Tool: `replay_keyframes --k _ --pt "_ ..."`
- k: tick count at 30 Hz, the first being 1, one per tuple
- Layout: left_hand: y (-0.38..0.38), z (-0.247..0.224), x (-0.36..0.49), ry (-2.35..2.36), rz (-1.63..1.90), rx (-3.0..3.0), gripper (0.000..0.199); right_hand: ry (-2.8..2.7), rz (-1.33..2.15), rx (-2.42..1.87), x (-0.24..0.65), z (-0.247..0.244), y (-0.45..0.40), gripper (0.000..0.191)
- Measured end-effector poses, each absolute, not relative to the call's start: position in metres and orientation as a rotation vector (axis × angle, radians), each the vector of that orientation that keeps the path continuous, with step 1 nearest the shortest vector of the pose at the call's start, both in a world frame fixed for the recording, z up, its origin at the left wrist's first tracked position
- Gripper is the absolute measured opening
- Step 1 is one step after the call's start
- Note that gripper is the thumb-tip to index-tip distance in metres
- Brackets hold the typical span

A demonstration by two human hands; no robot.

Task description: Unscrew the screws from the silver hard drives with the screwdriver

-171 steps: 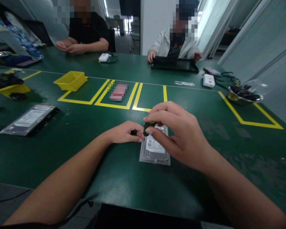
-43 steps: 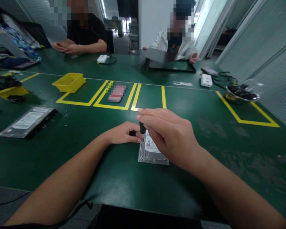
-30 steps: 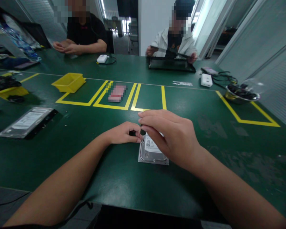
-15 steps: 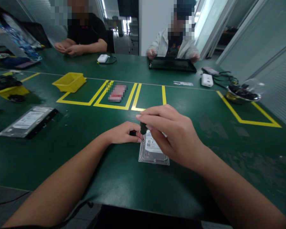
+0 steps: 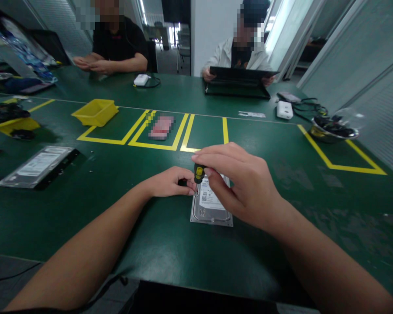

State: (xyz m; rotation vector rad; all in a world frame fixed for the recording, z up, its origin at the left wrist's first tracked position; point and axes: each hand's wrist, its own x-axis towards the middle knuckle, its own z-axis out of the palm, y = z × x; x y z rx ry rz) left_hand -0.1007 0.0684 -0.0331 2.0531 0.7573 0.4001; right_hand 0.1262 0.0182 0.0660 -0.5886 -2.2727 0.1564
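A silver hard drive [image 5: 212, 214] with a white label lies flat on the green table in front of me. My right hand [image 5: 245, 183] is above it, thumb and fingers closed around the black and yellow handle of a screwdriver [image 5: 199, 172]. The screwdriver stands nearly upright, its short shaft pointing down at the drive's left side; its very tip is hard to make out. At the drive's left edge, my left hand [image 5: 173, 182] has its thumb and curled fingers closed on the edge, close beside the shaft. My right hand covers the drive's upper right part.
Another hard drive [image 5: 41, 165] lies at the left. Beyond are a yellow bin [image 5: 96, 113], a blurred pink item [image 5: 162, 127] and yellow tape outlines. A metal bowl [image 5: 334, 131] of dark parts stands right. Two people sit opposite; one holds a black laptop-like panel [image 5: 242, 76].
My right fingers have shifted and the screwdriver handle has turned, now showing its yellow marking. My left hand and the drive stay put. The person opposite has raised the black panel.
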Motion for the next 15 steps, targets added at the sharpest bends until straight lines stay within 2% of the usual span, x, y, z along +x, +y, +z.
replay_keyframes --k 6,15 --pt "0.0694 -0.0319 -0.1009 0.729 0.409 2.050 0.022 -2.273 0.150 -0.624 0.1263 0.0664 0.0192 0.021" --pt "0.0687 -0.0320 -0.1019 0.819 0.380 2.122 0.027 -2.270 0.185 -0.634 0.1263 0.0685 0.0188 0.020"
